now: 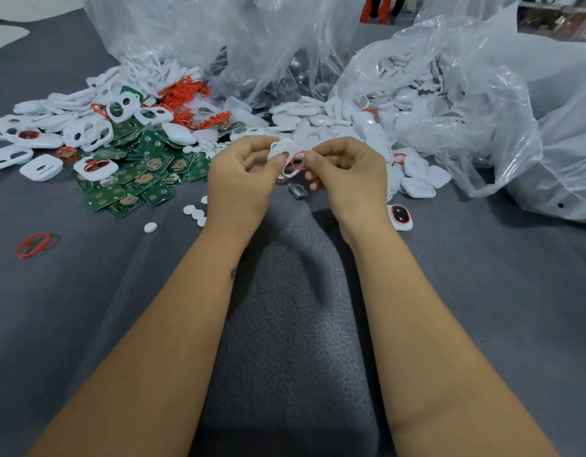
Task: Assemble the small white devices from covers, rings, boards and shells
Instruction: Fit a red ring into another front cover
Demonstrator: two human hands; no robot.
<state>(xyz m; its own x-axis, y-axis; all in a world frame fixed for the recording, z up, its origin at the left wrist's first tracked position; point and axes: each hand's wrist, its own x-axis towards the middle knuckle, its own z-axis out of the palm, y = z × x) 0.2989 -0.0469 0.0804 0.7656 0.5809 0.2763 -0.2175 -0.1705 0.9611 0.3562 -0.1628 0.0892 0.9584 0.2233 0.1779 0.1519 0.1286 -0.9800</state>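
My left hand (242,173) grips a small white cover (282,148) between thumb and curled fingers, above the grey cloth. My right hand (347,169) pinches a thin red ring (298,163) against that cover's right side. Both hands meet in the middle of the view, and their fingers hide much of the cover. Green boards (143,179) lie in a heap to the left. White shells (321,120) are piled behind the hands. More white covers (83,127) and a tangle of red rings (182,94) lie at the back left.
Clear plastic bags (466,103) full of white parts stand at the back and right. A finished white device (399,217) lies right of my right wrist. A loose red ring (34,244) and small white discs (194,212) rest on the grey cloth (120,291).
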